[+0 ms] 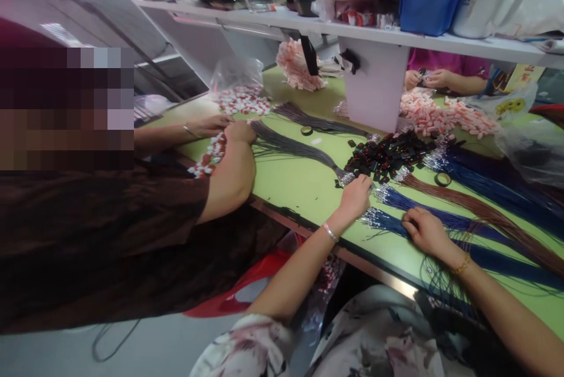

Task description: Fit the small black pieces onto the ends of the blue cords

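Observation:
My left hand (pixel 355 197) is at the near edge of a heap of black plastic connectors (pixel 388 154), its fingers drawn together. Whatever may be between those fingertips is hidden. Over the dark blue wires (pixel 386 222), close to their metal-tipped ends, my right hand (pixel 426 231) is closed with thumb and fingers pinched on wire. A second bundle of blue wires (pixel 409 201) runs just behind it, and brown wires (pixel 458 194) lie beyond that. Grey wires (pixel 304 151) end with their metal tips beside my left hand.
A co-worker's hands (pixel 220 127) work at the left among white and red connectors (pixel 247 101). Across the green table (pixel 291 189), another person's hands (pixel 427 78) are behind pink-orange connectors (pixel 449 114). Tape rolls (pixel 442 179) lie about. A shelf (pixel 326 27) with a blue bin (pixel 432 7) stands overhead.

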Demonstrator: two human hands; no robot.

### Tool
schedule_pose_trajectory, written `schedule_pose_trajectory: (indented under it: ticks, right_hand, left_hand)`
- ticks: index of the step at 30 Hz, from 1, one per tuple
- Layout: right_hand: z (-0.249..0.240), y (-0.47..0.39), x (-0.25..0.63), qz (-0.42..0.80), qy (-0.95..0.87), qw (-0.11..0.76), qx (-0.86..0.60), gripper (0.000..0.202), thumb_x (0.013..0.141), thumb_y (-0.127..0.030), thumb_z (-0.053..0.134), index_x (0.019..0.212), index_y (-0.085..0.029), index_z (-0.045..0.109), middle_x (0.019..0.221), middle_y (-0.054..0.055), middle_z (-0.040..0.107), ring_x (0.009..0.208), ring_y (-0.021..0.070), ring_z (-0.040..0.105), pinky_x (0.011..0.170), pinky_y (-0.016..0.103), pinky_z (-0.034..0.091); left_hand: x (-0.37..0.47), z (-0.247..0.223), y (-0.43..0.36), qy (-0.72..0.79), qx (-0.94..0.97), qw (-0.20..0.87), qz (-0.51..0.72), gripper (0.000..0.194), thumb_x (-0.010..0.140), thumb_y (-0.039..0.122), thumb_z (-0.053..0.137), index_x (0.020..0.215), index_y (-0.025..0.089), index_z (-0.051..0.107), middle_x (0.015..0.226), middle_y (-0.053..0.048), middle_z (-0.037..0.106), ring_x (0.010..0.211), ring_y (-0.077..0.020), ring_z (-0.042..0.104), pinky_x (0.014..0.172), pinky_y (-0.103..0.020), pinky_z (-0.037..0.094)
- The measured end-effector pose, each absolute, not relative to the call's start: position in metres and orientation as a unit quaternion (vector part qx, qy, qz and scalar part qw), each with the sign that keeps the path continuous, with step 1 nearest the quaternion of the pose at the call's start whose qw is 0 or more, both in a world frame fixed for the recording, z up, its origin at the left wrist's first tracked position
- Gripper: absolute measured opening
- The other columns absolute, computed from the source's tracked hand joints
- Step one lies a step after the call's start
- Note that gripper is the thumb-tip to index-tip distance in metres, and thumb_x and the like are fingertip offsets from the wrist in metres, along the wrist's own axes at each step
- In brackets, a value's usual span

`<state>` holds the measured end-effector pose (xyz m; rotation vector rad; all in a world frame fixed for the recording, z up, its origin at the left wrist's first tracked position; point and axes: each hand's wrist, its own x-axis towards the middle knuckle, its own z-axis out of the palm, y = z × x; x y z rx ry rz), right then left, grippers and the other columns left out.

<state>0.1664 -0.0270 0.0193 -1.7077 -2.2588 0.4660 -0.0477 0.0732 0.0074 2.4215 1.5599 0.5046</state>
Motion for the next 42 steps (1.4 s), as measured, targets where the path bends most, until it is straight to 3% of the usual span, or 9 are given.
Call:
schedule_pose_trajectory:
  ticks: [9,13,15,18,25,30,36,42]
  right_hand:
    - [0.016,-0.028,0.164,0.082,-0.810,0.110,-0.570,0.022,0.093,-0.023,0.035,0.083,-0.018,0.053,0.080,0.007,0.057,0.074,0.0184,0.051,0.068,0.028,0.035]
    - [0.014,-0.030,0.165,0.084,-0.805,0.138,-0.571,0.022,0.093,-0.021,0.032,0.082,-0.018,0.051,0.079,0.007,0.057,0.070,0.0178,0.051,0.066,0.028,0.035]
    - [0.014,-0.030,0.167,0.102,-0.797,0.166,-0.572,0.020,0.093,-0.022,0.032,0.082,-0.019,0.049,0.078,0.006,0.057,0.070,0.0173,0.051,0.067,0.028,0.036]
    - [0.018,-0.030,0.169,0.149,-0.781,0.209,-0.569,0.017,0.092,-0.026,0.036,0.083,-0.020,0.049,0.075,0.004,0.058,0.069,0.0163,0.052,0.066,0.027,0.037]
    - [0.034,-0.011,0.146,0.263,-0.785,0.197,-0.524,0.010,0.085,-0.024,0.044,0.081,-0.020,0.052,0.064,-0.002,0.056,0.057,0.0124,0.048,0.058,0.023,0.034]
    - [0.033,0.013,0.134,0.329,-0.772,0.194,-0.508,0.011,0.081,-0.021,0.046,0.071,-0.018,0.052,0.063,-0.002,0.055,0.056,0.0105,0.045,0.055,0.021,0.033]
    - [0.028,0.022,0.132,0.413,-0.734,0.244,-0.482,0.012,0.080,-0.024,0.047,0.071,-0.017,0.052,0.064,-0.002,0.053,0.058,0.0099,0.044,0.054,0.020,0.034]
    - [0.021,0.011,0.136,0.321,-0.744,0.248,-0.531,0.007,0.076,-0.018,0.050,0.069,-0.018,0.053,0.059,-0.003,0.051,0.054,0.0101,0.042,0.053,0.023,0.030]
  left_hand:
    - [-0.056,0.010,0.071,0.554,0.798,0.112,0.211,0.019,0.079,0.008,0.047,0.092,0.019,0.055,0.093,-0.009,0.054,0.084,-0.0220,0.052,0.073,-0.035,0.043]
    - [-0.064,0.003,0.074,0.559,0.777,0.154,0.245,0.031,0.077,0.009,0.050,0.104,0.022,0.056,0.094,-0.006,0.055,0.086,-0.0208,0.053,0.076,-0.034,0.043]
    - [-0.070,-0.001,0.077,0.555,0.760,0.195,0.277,0.037,0.077,0.010,0.051,0.111,0.023,0.057,0.097,-0.006,0.056,0.087,-0.0200,0.053,0.079,-0.035,0.044]
    - [-0.079,-0.006,0.081,0.552,0.707,0.279,0.343,0.031,0.074,0.014,0.054,0.103,0.021,0.063,0.091,-0.005,0.056,0.081,-0.0176,0.053,0.076,-0.033,0.045]
    - [-0.093,0.004,0.074,0.486,0.446,0.566,0.496,0.035,0.064,0.016,0.061,0.098,0.017,0.055,0.075,0.002,0.057,0.050,-0.0060,0.048,0.046,-0.019,0.034]
    - [-0.096,0.017,0.059,0.412,0.345,0.658,0.528,0.045,0.063,0.015,0.066,0.106,0.020,0.055,0.081,0.001,0.058,0.062,-0.0083,0.060,0.055,-0.019,0.043]
    - [-0.090,0.023,0.034,0.381,0.299,0.697,0.528,0.039,0.070,0.028,0.071,0.106,0.019,0.056,0.082,0.000,0.059,0.064,-0.0084,0.061,0.059,-0.020,0.045]
    - [-0.072,0.034,0.014,0.387,0.314,0.680,0.538,0.042,0.070,0.033,0.073,0.106,0.017,0.057,0.082,-0.001,0.060,0.062,-0.0089,0.061,0.056,-0.019,0.043]
